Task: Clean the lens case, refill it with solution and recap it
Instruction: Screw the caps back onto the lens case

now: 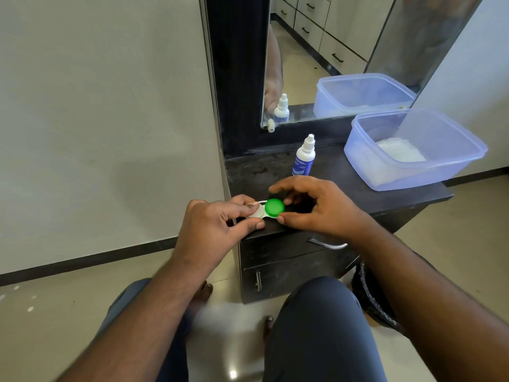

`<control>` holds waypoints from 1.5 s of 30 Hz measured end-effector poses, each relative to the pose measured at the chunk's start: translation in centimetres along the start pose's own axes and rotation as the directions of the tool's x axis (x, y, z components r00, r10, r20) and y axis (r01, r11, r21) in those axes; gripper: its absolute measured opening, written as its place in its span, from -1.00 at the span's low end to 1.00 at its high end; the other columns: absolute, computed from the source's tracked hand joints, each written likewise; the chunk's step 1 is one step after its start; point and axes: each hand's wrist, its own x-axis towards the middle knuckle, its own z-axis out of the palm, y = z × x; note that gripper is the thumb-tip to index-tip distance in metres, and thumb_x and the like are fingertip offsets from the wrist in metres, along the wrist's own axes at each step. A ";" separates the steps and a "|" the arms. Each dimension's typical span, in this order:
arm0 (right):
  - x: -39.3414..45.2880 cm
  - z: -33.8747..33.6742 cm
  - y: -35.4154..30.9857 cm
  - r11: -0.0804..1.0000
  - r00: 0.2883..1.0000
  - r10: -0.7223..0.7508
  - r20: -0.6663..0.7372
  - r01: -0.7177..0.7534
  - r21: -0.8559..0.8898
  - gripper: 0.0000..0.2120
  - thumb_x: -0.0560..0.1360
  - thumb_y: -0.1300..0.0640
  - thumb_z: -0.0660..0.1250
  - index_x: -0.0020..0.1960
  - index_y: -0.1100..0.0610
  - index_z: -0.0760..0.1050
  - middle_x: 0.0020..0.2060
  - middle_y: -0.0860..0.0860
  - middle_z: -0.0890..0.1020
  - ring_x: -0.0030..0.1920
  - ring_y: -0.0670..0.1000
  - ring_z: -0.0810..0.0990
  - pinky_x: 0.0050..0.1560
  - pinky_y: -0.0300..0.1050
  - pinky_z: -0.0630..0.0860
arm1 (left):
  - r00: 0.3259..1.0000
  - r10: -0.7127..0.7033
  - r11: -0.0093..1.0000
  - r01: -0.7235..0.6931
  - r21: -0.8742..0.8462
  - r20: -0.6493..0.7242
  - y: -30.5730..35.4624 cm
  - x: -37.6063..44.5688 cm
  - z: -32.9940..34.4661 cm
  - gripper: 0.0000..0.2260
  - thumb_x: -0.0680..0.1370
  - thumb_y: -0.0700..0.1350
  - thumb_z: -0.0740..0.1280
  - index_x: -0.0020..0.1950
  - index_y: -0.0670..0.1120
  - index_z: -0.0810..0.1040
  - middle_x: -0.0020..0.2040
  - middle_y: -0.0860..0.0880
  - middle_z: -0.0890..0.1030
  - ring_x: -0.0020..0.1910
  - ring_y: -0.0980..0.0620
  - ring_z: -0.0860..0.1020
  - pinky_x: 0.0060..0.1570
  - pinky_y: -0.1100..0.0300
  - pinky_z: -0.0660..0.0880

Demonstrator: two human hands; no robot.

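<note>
Head view is showing the left hand (220,227) pinching the lens case (261,212) white end above the bench (385,194) edge, right hand (314,205) fingers (287,200) closing around its green cap (274,207). Twisting carelessly risks dropping it floorward. Solution bottle (304,157) is standing capped behind; the plastic tub (413,150) is holding something white

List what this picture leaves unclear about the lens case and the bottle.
- Head view: the white side of the lens case is covered by the left hand; capped or not, unclear.
- Inside the wells: hidden by the green cap.
- Solution bottle label: too small to read.
</note>
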 end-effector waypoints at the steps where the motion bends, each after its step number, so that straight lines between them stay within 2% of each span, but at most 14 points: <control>1: 0.0 -0.3 0.1 1.000 1.000 0.012 0.024 -0.013 0.020 -0.55 0.35 0.22 0.51 0.18 -0.04 0.53 0.04 -0.12 0.62 -0.04 -0.10 0.58 0.04 -0.25 0.53 | 1.000 0.002 1.000 -0.002 0.008 0.000 -0.1 0.0 0.1 -0.55 0.35 0.24 0.40 0.08 -0.03 0.67 -0.01 0.10 0.71 -0.14 0.02 0.67 -0.10 -0.07 0.58; 4: 0.1 0.2 0.2 1.000 1.000 -0.003 -0.009 0.002 -0.011 -0.52 0.33 0.19 0.54 0.18 -0.08 0.53 -0.01 -0.14 0.63 -0.05 -0.08 0.59 0.05 -0.17 0.55 | 1.000 0.010 1.000 -0.010 0.009 0.001 -0.1 -0.1 0.1 -0.54 0.35 0.24 0.38 0.09 -0.02 0.67 0.00 0.10 0.71 -0.10 0.04 0.67 -0.07 -0.10 0.57; 7: 0.3 1.0 -0.1 0.994 0.995 -0.032 -0.097 0.022 -0.103 -0.53 0.29 0.07 0.56 0.18 0.00 0.56 -0.13 -0.12 0.58 -0.11 -0.09 0.56 -0.04 -0.16 0.56 | 1.000 0.024 0.999 -0.024 0.030 -0.001 0.0 -0.1 0.1 -0.57 0.35 0.19 0.46 0.10 -0.03 0.66 -0.01 0.12 0.70 -0.16 0.05 0.67 -0.09 -0.08 0.58; 12: 0.6 -0.3 0.1 0.999 0.997 0.001 0.082 0.002 -0.037 -0.52 0.34 0.20 0.53 0.23 0.01 0.54 0.02 -0.09 0.58 -0.05 -0.09 0.56 0.03 -0.23 0.52 | 0.999 0.031 0.999 -0.031 0.020 -0.033 0.0 -0.3 0.3 -0.65 0.38 0.09 0.48 0.09 -0.05 0.68 0.03 0.17 0.67 -0.23 0.11 0.64 -0.10 -0.13 0.56; 16: 0.5 0.2 0.0 0.996 0.999 0.016 0.028 -0.013 -0.083 -0.64 0.31 0.13 0.55 0.09 0.02 0.61 -0.08 -0.06 0.59 -0.09 -0.10 0.55 -0.03 -0.23 0.52 | 1.000 0.003 1.000 -0.003 -0.003 -0.031 0.0 -0.4 0.5 -0.68 0.39 0.02 0.51 0.10 -0.06 0.68 0.04 0.14 0.68 -0.16 0.09 0.66 -0.04 -0.14 0.55; 18: 0.5 0.8 -0.4 0.991 0.998 0.029 -0.049 -0.035 -0.128 -0.70 0.28 0.08 0.57 -0.02 0.00 0.62 -0.15 -0.08 0.57 -0.15 -0.11 0.53 -0.10 -0.22 0.52 | 0.999 -0.025 0.999 0.024 -0.034 -0.032 0.1 -0.4 0.4 -0.70 0.38 -0.04 0.53 0.09 -0.06 0.68 0.05 0.05 0.70 -0.09 0.15 0.66 0.01 -0.03 0.57; 21: 0.6 1.4 -0.8 0.986 0.994 0.045 -0.098 -0.060 -0.157 -0.70 0.27 0.05 0.57 -0.04 0.02 0.60 -0.17 -0.12 0.56 -0.15 -0.13 0.52 -0.15 -0.27 0.49 | 0.994 -0.106 0.987 0.101 -0.128 -0.035 0.4 -0.4 0.5 -0.72 0.37 -0.12 0.54 0.07 -0.06 0.68 0.01 0.13 0.67 -0.16 0.32 0.60 -0.12 0.42 0.50; 24: 0.5 0.5 -0.8 0.994 0.998 0.063 0.032 -0.059 -0.094 -0.59 0.31 0.09 0.55 0.14 -0.01 0.57 -0.04 -0.13 0.60 -0.06 -0.13 0.55 -0.05 -0.29 0.51 | 0.984 -0.176 0.964 0.165 -0.207 -0.037 0.5 -0.6 0.7 -0.73 0.36 -0.17 0.55 0.04 -0.05 0.69 -0.04 0.22 0.62 -0.21 0.38 0.56 -0.19 0.51 0.43; 27: 0.6 -0.1 -0.3 0.997 0.993 0.054 0.102 -0.048 -0.063 -0.59 0.35 0.16 0.52 0.18 -0.01 0.57 0.01 -0.14 0.60 0.01 -0.12 0.56 0.04 -0.27 0.50 | 0.981 -0.188 0.962 0.176 -0.210 -0.037 0.6 -0.5 0.6 -0.73 0.36 -0.15 0.55 0.04 -0.04 0.69 -0.05 0.24 0.62 -0.21 0.39 0.56 -0.19 0.52 0.42; 31: 0.1 0.9 -0.6 0.989 0.998 0.008 -0.056 -0.017 -0.150 -0.64 0.33 0.13 0.54 0.11 0.04 0.62 -0.13 -0.09 0.60 -0.11 -0.12 0.55 -0.07 -0.30 0.47 | 0.982 -0.183 0.966 0.173 -0.191 -0.037 0.5 -0.3 0.5 -0.72 0.35 -0.13 0.56 0.05 -0.04 0.69 -0.03 0.21 0.62 -0.09 0.36 0.59 -0.13 0.48 0.47; 35: -0.3 1.3 -0.9 0.976 0.994 -0.037 -0.102 0.014 -0.216 -0.64 0.34 0.11 0.53 0.12 0.08 0.62 -0.13 -0.02 0.60 -0.09 -0.05 0.55 -0.04 -0.16 0.53 | 0.982 -0.181 0.967 0.168 -0.192 -0.056 0.4 -0.4 0.6 -0.72 0.35 -0.13 0.56 0.05 -0.07 0.69 0.00 0.13 0.66 0.00 0.29 0.61 -0.05 0.48 0.47; 40: -0.3 1.5 -0.6 0.976 0.997 -0.026 -0.073 0.010 -0.217 -0.63 0.37 0.10 0.50 0.16 0.07 0.59 -0.09 -0.04 0.59 -0.05 -0.05 0.54 0.01 -0.07 0.55 | 0.987 -0.140 0.987 0.134 -0.084 -0.082 0.4 -0.9 0.9 -0.69 0.40 -0.09 0.53 0.13 -0.01 0.67 0.05 0.09 0.69 -0.21 0.32 0.56 -0.21 0.49 0.41; 43: -0.4 1.1 -0.5 0.983 0.999 -0.015 -0.048 0.005 -0.184 -0.60 0.37 0.08 0.51 0.18 0.05 0.58 -0.03 -0.08 0.59 0.02 -0.06 0.54 0.07 -0.07 0.54 | 0.989 -0.109 0.994 0.108 -0.013 -0.103 1.1 -1.7 0.8 -0.60 0.43 -0.03 0.50 0.26 0.04 0.60 0.06 0.14 0.66 -0.33 0.20 0.52 -0.25 0.30 0.50; 45: -0.5 1.0 -0.8 0.992 0.999 0.025 -0.042 -0.030 -0.126 -0.55 0.36 0.10 0.52 0.23 0.01 0.54 0.02 -0.12 0.59 0.05 -0.12 0.55 0.09 -0.15 0.53 | 0.989 -0.117 0.992 0.122 0.040 -0.092 1.3 -1.6 0.6 -0.53 0.43 0.00 0.50 0.33 0.05 0.54 0.07 0.08 0.68 -0.36 0.17 0.49 -0.24 0.21 0.53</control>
